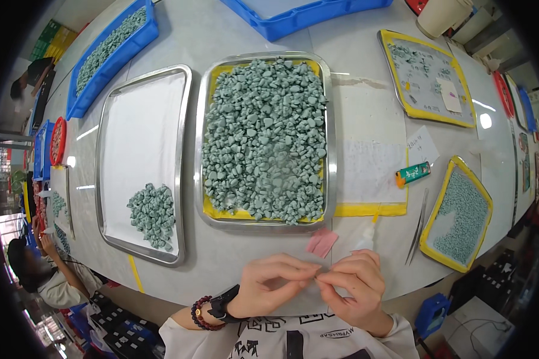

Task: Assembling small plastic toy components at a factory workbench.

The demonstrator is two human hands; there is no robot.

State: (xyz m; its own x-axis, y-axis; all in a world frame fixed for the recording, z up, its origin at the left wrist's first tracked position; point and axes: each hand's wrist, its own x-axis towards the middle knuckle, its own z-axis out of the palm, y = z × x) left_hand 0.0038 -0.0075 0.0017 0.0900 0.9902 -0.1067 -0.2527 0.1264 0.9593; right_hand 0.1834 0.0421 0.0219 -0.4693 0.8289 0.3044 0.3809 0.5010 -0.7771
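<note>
Near the table's front edge, my left hand (275, 284) and my right hand (354, 290) meet fingertip to fingertip. Both are closed in a pinch; whatever sits between the fingers is too small to make out. Just beyond them lie a folded pink cloth (322, 242) and a white squeeze bottle (363, 238) with a yellow tip, partly behind my right hand. Past these is a metal tray (332, 119) heaped with grey-green stone pieces (263, 131). To its left, a metal tray lined in white (141, 131) bears a small pile of similar pieces (152, 216) at its near end.
Tweezers (417, 227) and a green packet with an orange end (412, 175) lie to the right. Beyond are two yellow-edged trays (425, 239) (437, 113) with small pieces. Blue bins (114, 66) (305, 21) stand at the back. A person (60, 275) works at the far left.
</note>
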